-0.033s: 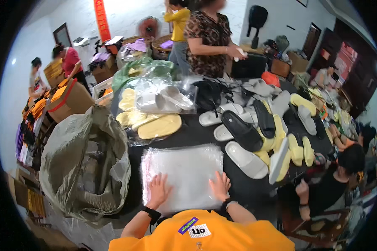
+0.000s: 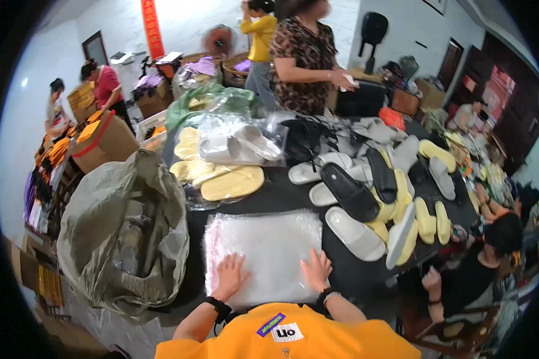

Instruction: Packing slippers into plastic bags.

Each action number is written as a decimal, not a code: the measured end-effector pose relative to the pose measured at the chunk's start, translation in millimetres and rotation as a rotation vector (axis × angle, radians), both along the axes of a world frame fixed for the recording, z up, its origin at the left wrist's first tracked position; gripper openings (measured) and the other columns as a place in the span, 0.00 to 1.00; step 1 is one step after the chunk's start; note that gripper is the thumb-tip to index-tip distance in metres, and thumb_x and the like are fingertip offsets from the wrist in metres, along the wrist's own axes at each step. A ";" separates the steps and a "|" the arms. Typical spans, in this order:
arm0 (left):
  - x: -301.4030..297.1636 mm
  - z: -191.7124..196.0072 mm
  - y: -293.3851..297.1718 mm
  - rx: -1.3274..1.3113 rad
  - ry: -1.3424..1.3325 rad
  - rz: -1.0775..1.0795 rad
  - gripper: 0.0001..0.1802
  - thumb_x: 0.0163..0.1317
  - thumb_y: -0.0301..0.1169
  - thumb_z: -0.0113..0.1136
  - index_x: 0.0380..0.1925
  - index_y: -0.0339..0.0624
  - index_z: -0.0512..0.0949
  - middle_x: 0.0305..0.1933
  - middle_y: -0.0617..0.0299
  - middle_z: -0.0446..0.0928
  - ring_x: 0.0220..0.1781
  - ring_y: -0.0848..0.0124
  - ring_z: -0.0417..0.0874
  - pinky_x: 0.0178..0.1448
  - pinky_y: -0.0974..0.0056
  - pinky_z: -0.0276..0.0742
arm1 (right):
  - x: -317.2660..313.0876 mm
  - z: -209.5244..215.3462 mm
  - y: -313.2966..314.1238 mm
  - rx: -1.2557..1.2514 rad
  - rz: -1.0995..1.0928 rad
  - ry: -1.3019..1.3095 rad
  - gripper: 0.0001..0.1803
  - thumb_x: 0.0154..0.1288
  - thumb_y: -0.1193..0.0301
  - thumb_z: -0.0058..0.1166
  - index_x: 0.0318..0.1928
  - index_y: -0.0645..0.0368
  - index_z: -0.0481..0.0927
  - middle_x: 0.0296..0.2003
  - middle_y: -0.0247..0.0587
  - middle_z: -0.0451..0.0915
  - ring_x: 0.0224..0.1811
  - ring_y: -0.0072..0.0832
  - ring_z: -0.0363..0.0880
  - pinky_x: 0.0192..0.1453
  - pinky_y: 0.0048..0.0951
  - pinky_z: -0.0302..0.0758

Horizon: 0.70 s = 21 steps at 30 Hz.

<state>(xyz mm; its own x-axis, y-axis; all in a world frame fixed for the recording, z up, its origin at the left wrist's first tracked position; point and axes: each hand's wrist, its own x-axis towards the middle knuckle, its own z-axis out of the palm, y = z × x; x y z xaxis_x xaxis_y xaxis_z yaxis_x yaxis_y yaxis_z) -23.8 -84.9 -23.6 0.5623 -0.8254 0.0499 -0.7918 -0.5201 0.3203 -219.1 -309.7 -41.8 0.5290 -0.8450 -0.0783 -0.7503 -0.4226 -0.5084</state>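
1. A black surface (image 2: 353, 278) is seen in a white-walled room, with a red vertical banner (image 2: 152, 30) hung on the far wall; the directions below are taken from the stack of clear, rectangular plastic bags (image 2: 269, 245), which is laid flat at the surface's near edge.
2. At nine o'clock, just beside the stack, a large grey-green crumpled sack (image 2: 84, 233) is seen with its mouth open.
3. At eleven o'clock, a flat pale-yellow slipper sole (image 2: 232, 183) is laid, and beyond it pale slippers wrapped in clear plastic (image 2: 221, 143) are piled.
4. At two o'clock, a black open-toed slide (image 2: 348, 192) is rested among grey and yellow footwear; nearer three o'clock, a pale-grey slide (image 2: 356, 234) is placed.
5. Farther off, a brown cardboard carton with red tape (image 2: 108, 143) is stood at ten o'clock, and a person in a brown patterned top (image 2: 302, 60) is seen at twelve.
6. The left hand (image 2: 230, 277) is held palm down with fingers spread, rested on the stack at eight o'clock.
7. The right hand (image 2: 316, 269) is likewise spread, and is laid on the stack's edge between three and four o'clock.
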 end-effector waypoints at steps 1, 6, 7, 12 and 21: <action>-2.1 -9.5 1.8 0.083 0.003 -0.075 0.33 0.61 0.49 0.49 0.64 0.50 0.59 0.68 0.45 0.53 0.69 0.47 0.52 0.67 0.42 0.46 | -0.6 -2.9 -0.5 -0.008 -0.011 0.014 0.35 0.55 0.53 0.55 0.64 0.43 0.62 0.66 0.50 0.52 0.64 0.51 0.51 0.63 0.55 0.50; -6.3 1.9 4.8 0.085 0.080 -0.046 0.30 0.65 0.51 0.40 0.65 0.52 0.58 0.71 0.47 0.48 0.73 0.49 0.44 0.71 0.44 0.38 | -0.3 12.7 8.0 -0.162 0.104 -0.037 0.38 0.54 0.54 0.55 0.64 0.50 0.61 0.68 0.54 0.44 0.70 0.51 0.40 0.65 0.62 0.38; -7.0 -0.7 5.0 0.087 0.077 -0.071 0.30 0.65 0.50 0.40 0.65 0.52 0.58 0.71 0.47 0.48 0.73 0.50 0.44 0.71 0.44 0.38 | -3.9 9.5 12.2 -0.225 0.208 -0.010 0.37 0.54 0.53 0.53 0.64 0.49 0.62 0.68 0.53 0.47 0.70 0.51 0.41 0.65 0.64 0.37; -13.1 8.8 -0.9 0.045 0.004 -0.030 0.28 0.64 0.48 0.44 0.62 0.52 0.62 0.70 0.47 0.53 0.71 0.49 0.49 0.70 0.45 0.41 | -3.9 -7.9 30.3 -0.344 0.517 0.027 0.32 0.59 0.48 0.47 0.63 0.44 0.66 0.66 0.47 0.55 0.70 0.46 0.46 0.64 0.70 0.34; -16.0 -0.3 -1.2 -0.036 -0.037 -0.052 0.28 0.60 0.44 0.51 0.59 0.46 0.65 0.67 0.45 0.57 0.69 0.47 0.53 0.68 0.44 0.44 | -5.3 -4.1 35.3 -0.251 0.512 0.097 0.31 0.65 0.46 0.39 0.67 0.36 0.57 0.70 0.41 0.48 0.72 0.42 0.40 0.66 0.68 0.31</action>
